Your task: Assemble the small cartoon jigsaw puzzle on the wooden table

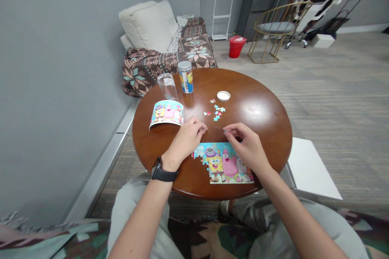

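A partly joined jigsaw puzzle (230, 166) with cartoon figures lies near the table's front edge, its lower left side stepped and ragged. My left hand (190, 135) is just above the puzzle's upper left corner, fingertips pinched on a thin puzzle piece (203, 130) seen edge-on. Over the puzzle's right side, my right hand (244, 141) pinches another small puzzle piece (226, 131) and covers part of the picture. Beyond both hands lie several loose puzzle pieces (217, 113). A curled picture sheet (166, 113) with the same figures stands left of them.
On the round wooden table (267, 113) stand a clear glass (167, 87), a printed tin (186, 79) with its silver cap on, and a white round lid (223, 96). A white box (313, 168) is beside the table at right. Behind is a covered sofa (194, 48).
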`<act>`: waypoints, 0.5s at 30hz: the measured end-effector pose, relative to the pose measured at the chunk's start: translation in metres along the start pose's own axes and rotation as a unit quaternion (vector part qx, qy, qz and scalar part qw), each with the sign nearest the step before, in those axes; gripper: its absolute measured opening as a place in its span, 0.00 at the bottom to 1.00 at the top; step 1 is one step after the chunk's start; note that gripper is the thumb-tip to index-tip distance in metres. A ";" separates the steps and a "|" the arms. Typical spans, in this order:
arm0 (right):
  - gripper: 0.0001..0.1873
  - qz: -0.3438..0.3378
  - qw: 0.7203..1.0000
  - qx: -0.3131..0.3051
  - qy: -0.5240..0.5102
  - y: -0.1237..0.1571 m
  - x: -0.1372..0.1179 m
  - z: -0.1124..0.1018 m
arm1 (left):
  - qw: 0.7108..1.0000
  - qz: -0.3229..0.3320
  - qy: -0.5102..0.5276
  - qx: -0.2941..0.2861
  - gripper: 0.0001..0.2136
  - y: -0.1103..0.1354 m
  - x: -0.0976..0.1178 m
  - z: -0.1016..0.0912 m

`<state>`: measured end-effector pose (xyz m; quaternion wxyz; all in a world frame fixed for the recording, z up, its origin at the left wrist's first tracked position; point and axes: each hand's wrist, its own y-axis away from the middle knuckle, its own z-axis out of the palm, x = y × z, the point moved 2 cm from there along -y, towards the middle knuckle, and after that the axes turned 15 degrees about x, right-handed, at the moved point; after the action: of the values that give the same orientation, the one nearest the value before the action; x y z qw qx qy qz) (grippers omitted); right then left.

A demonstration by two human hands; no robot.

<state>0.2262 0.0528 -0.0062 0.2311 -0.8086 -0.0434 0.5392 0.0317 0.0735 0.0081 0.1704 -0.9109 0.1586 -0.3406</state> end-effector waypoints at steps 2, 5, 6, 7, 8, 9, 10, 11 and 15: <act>0.06 0.009 1.000 -0.003 -0.006 0.000 0.000 0.000 | 1.000 0.012 -0.001 0.001 0.07 0.000 0.002 -0.001; 0.07 -0.011 1.000 -0.006 -0.001 0.000 -0.003 0.000 | 1.000 0.014 0.000 0.020 0.06 -0.001 0.003 -0.003; 0.08 -0.020 1.000 -0.006 0.003 0.000 -0.004 0.000 | 1.000 0.011 0.002 0.026 0.06 -0.001 0.003 -0.003; 0.09 -0.026 1.000 -0.006 0.006 0.000 -0.005 0.000 | 1.000 0.007 0.003 0.030 0.05 -0.001 0.003 -0.003; 0.09 -0.029 1.000 -0.006 0.009 -0.001 -0.005 -0.001 | 1.000 0.003 0.005 0.031 0.05 -0.001 0.003 -0.003; 0.09 -0.030 0.999 -0.007 0.011 -0.001 -0.006 -0.001 | 1.000 0.000 0.007 0.031 0.06 -0.001 0.003 -0.003; 0.09 -0.029 1.000 -0.008 0.010 -0.001 -0.006 -0.001 | 1.000 -0.001 0.008 0.029 0.06 -0.001 0.003 -0.003; 0.09 -0.025 1.000 -0.007 0.009 -0.001 -0.006 -0.001 | 1.000 0.000 0.008 0.029 0.06 -0.001 0.003 -0.004; 0.05 0.011 1.000 -0.007 -0.016 0.001 -0.003 0.001 | 0.999 0.011 0.006 0.032 0.08 -0.001 0.003 -0.004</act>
<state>0.2242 0.0515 -0.0042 0.2184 -0.8019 -0.0418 0.5546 0.0317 0.0727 0.0130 0.2018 -0.9012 0.1585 -0.3494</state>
